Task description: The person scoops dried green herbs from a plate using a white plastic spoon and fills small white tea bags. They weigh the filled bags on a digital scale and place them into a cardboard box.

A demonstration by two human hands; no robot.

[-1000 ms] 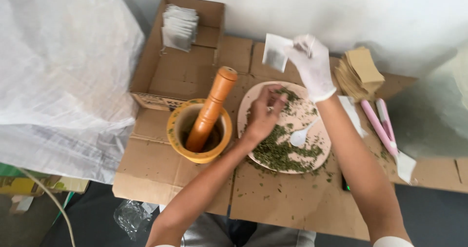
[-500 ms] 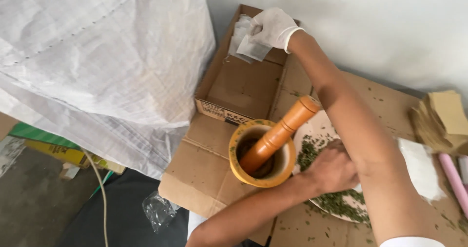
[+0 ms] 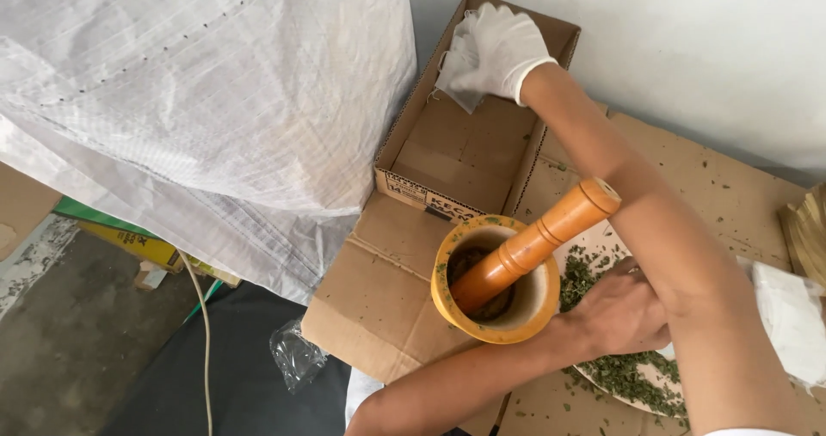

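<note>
White paper sachet (image 3: 460,66), small, flat and slightly crumpled, pinched in gloved right hand (image 3: 497,51) over far end of open cardboard box (image 3: 456,156). Dried green leaf flakes (image 3: 628,371), loosely heaped on round plate (image 3: 641,383), under bare left hand (image 3: 615,316), just beside yellow mortar (image 3: 495,279).

The cardboard box (image 3: 465,156) sits at the back, against the wall (image 3: 688,49), on flattened cardboard (image 3: 379,290). The right hand (image 3: 495,53) reaches into the box's far end, resting on a small sachet (image 3: 456,79) there. In front of the box stands the mortar (image 3: 495,277), with the pestle (image 3: 533,242) leaning in it, its handle tilted to the right. To the mortar's right lies a plate (image 3: 641,376) of crushed leaves (image 3: 632,374), and the left hand (image 3: 615,316) rests on it. A big woven sack (image 3: 198,101) lies left of the box.
</note>
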